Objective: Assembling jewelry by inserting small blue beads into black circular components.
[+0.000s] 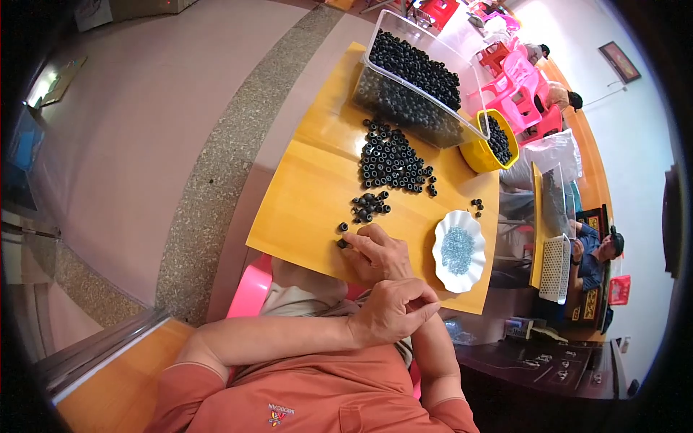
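Note:
My forearms cross over the front of the yellow table (303,180). My left hand (397,310), nearest to me, is closed in a pinch; whatever its fingertips hold, if anything, is too small or hidden. Beyond it, my right hand (377,254) reaches leftward, its fingertips closed on a small black cap-like piece (342,244) at the table's front edge. One loose black ring-shaped piece (343,227) lies just beyond those fingers. A small cluster of black pieces (369,207) sits further on, before a larger spread of them (393,160). To the right, a white scalloped dish (439,249) holds small clear bluish bits.
A clear plastic bin (433,108) full of black pieces stands at the table's far end, beside a yellow tub (476,155) of them. A few black pieces (477,206) lie at the right edge. Another person (595,252) sits beyond, near a white basket (554,269).

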A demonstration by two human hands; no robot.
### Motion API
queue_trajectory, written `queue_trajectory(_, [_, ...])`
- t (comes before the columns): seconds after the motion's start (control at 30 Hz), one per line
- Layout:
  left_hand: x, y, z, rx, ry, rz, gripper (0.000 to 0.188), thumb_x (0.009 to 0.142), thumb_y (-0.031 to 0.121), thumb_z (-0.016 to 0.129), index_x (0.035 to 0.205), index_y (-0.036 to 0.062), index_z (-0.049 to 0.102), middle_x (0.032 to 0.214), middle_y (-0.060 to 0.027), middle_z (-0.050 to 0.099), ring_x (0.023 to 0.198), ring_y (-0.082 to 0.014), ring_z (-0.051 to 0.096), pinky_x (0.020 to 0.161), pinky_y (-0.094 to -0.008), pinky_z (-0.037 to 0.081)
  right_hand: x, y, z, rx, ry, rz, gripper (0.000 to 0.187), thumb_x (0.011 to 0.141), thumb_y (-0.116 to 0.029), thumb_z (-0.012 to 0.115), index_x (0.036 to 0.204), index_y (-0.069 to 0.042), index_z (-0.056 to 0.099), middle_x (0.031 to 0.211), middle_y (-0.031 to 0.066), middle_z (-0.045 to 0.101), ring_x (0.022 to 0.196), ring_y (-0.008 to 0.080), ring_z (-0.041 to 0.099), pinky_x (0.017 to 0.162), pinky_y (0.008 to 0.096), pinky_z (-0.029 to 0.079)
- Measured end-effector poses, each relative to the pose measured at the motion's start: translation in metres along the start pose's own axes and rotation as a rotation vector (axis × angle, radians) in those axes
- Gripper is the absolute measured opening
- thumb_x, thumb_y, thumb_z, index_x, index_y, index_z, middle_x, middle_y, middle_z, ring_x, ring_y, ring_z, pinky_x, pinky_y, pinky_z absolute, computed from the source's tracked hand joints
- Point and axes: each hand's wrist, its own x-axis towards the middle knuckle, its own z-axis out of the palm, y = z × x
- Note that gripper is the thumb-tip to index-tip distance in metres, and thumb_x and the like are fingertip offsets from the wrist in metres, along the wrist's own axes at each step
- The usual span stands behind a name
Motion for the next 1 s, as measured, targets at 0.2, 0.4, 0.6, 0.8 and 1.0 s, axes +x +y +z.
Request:
queue_trajectory(0.2, [-0.001,0.002,0.000,-0.002,-0.005,-0.009,0.008,0.084,0.008,0.068,0.086,0.0023,0.062,0.075,-0.0081,0.066,0.066,-0.0164,0.066,0.058,-0.0273,0.051,0.001,-0.002,0.003,-0.167,-0.063,-0.005,0.027,0.076,-0.018,0.075,0.101,-0.014,0.067,0.089,0.0052,0.061,0.063,0.0258,0.064,0.052,0.0366,0.050])
queue_trajectory(0.4, [-0.001,0.004,-0.001,-0.025,-0.006,-0.071,0.008,0.084,0.008,0.069,0.085,0.0021,0.062,0.074,-0.0083,0.066,0.066,-0.0163,0.066,0.058,-0.0272,0.051,0.000,-0.008,-0.002,-0.186,-0.116,0.087,0.027,0.079,-0.015,0.072,0.101,-0.009,0.059,0.101,0.0090,0.057,0.074,0.0324,0.063,0.058,0.0406,0.051])
queue_trajectory(0.6, [-0.002,-0.001,0.002,-0.012,0.021,-0.003,0.008,0.084,0.009,0.069,0.085,0.0021,0.063,0.076,-0.0104,0.067,0.068,-0.0198,0.068,0.060,-0.0297,0.052,-0.007,0.005,-0.004,-0.013,0.039,0.091,0.026,0.081,-0.014,0.072,0.101,-0.007,0.057,0.107,0.0100,0.059,0.068,0.0333,0.062,0.058,0.0407,0.051])
queue_trajectory(0.8, [-0.001,-0.001,0.000,0.008,0.018,0.000,0.009,0.083,0.010,0.069,0.086,0.0020,0.065,0.075,-0.0120,0.068,0.069,-0.0237,0.068,0.064,-0.0329,0.053,-0.017,0.008,-0.007,0.220,0.172,0.270,0.022,0.083,-0.006,0.070,0.102,-0.003,0.060,0.089,0.0085,0.064,0.064,0.0139,0.062,0.057,0.0265,0.048])
queue_trajectory(1.0, [-0.001,0.005,-0.005,-0.004,-0.017,-0.137,0.009,0.082,0.008,0.071,0.088,0.0035,0.067,0.081,-0.0082,0.068,0.077,-0.0155,0.067,0.070,-0.0283,0.051,-0.027,0.003,-0.012,0.682,0.390,0.556,0.019,0.079,0.002,0.071,0.097,0.001,0.065,0.078,0.0014,0.065,0.070,0.0063,0.060,0.063,0.0204,0.048])
